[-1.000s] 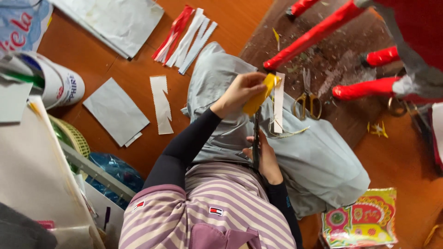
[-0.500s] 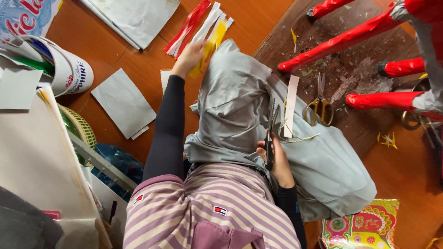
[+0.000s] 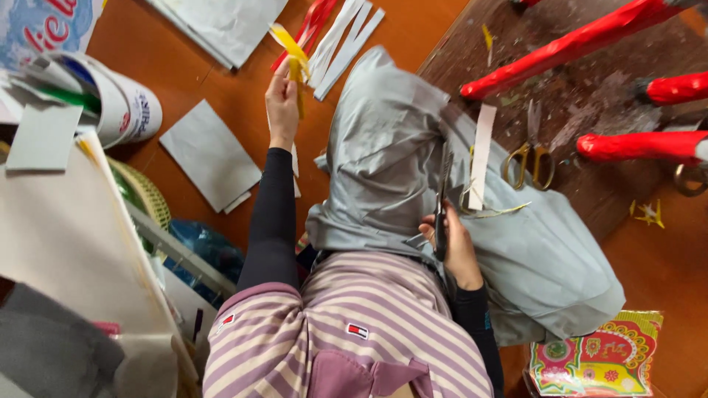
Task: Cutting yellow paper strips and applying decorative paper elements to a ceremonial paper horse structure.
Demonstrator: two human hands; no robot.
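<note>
My left hand point(image 3: 282, 103) is stretched out over the orange floor and pinches a yellow paper strip point(image 3: 293, 51), held just beside a pile of red and white strips point(image 3: 339, 33). My right hand point(image 3: 459, 250) rests on my lap, closed around black scissors point(image 3: 442, 195) whose blades point away from me. A grey sheet point(image 3: 383, 147) covers my lap under that hand. On the sheet lie a white paper strip point(image 3: 483, 147) and thin yellow offcuts point(image 3: 487, 210).
Gold-handled scissors point(image 3: 527, 158) lie on a dark mat point(image 3: 590, 103) among red-wrapped legs point(image 3: 575, 44). Grey paper pieces point(image 3: 210, 158) lie on the floor. A white tub point(image 3: 125, 103) and a basket point(image 3: 144, 191) stand at left. A colourful packet point(image 3: 597, 361) lies at lower right.
My left hand has carried the yellow strip from over my lap out to the far left, up to the pile of strips. My right hand has kept the scissors on the sheet.
</note>
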